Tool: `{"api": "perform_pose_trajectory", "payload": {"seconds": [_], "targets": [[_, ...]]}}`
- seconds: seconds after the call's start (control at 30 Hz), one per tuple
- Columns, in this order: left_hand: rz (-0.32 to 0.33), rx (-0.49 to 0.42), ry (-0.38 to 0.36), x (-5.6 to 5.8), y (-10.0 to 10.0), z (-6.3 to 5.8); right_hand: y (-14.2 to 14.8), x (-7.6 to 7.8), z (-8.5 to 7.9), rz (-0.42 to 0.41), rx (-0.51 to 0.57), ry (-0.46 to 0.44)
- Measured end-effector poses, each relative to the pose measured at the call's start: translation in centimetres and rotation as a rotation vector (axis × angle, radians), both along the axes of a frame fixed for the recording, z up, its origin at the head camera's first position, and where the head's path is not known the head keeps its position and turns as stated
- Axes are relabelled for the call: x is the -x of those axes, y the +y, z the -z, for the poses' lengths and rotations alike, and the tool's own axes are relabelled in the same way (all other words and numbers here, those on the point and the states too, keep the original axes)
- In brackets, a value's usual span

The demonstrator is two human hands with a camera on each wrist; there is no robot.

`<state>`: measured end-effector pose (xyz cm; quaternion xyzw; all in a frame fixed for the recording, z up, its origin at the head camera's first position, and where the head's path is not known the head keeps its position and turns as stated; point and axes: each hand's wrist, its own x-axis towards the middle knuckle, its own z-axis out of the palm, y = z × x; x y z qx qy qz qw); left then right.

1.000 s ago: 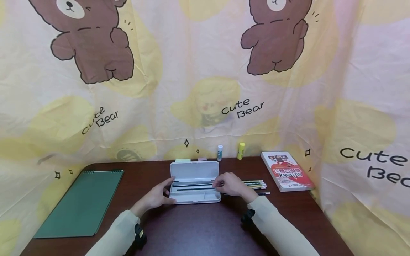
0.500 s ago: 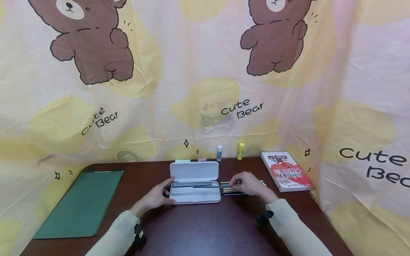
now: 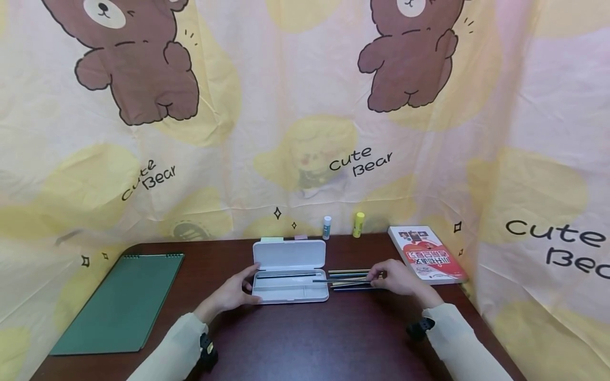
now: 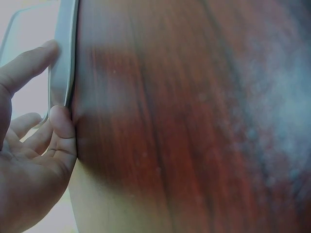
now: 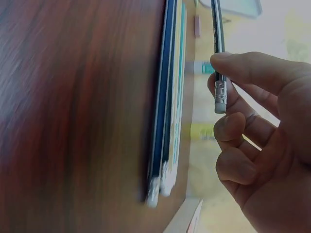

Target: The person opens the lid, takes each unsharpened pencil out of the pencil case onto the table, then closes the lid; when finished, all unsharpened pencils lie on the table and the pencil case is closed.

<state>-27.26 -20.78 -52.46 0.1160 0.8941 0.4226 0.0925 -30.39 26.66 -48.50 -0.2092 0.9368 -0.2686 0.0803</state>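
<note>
My left hand [image 3: 229, 291] grips the left end of an open white pencil case [image 3: 278, 295], its thumb at the front edge and fingers at the back corner. In the left wrist view, the fingertips press against the case's side wall [image 4: 63, 53]. A dark pencil [image 3: 286, 275] lies along the back of the case. My right hand [image 3: 393, 276] pinches another dark pencil [image 5: 219, 63] between thumb and index finger, close to its white eraser end. That pencil's far end overlaps the case's right edge in the head view. Below it lie several pencils [image 5: 163, 102] side by side on the table.
Behind the case stand a glue stick [image 3: 326, 227] and a yellow tube [image 3: 358, 225]. A red and white book [image 3: 429, 255] lies at the right, beyond my right hand. At the left is a green spiral notebook [image 3: 119, 301]. A patterned curtain [image 3: 305, 132] hangs behind the table.
My right hand has moved right, drawing the pinched pencil from over the case's interior to above the loose pencils. My left hand stays at the case.
</note>
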Motion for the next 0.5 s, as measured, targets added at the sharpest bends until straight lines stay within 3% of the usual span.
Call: {"api": "perform_pose_trajectory", "payload": {"seconds": [0.5], "targets": [[-0.005,0.003,-0.001,0.1,0.0,-0.1,4.1,-0.7,1.2,0.037,-0.006,-0.065]]}}
